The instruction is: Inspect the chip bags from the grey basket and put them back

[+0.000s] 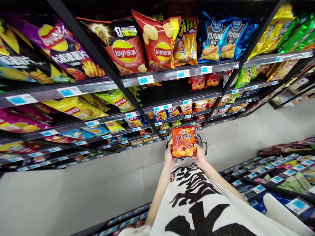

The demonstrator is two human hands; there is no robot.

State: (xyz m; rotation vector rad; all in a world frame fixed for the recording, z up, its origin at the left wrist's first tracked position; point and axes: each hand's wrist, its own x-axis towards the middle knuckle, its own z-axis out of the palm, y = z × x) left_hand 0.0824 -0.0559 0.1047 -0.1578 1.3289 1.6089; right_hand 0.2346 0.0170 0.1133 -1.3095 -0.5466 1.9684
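Left hand [169, 158] and right hand [200, 157] grip the orange bag [184, 142] at opposite sides; light pressure should prevent crushing.

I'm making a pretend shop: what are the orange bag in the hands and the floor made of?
The orange bag looks like thin, glossy plastic film: it's puffy and brightly printed. The floor seems smooth, slightly shiny grey tile, maybe ceramic: straight seams cross it.
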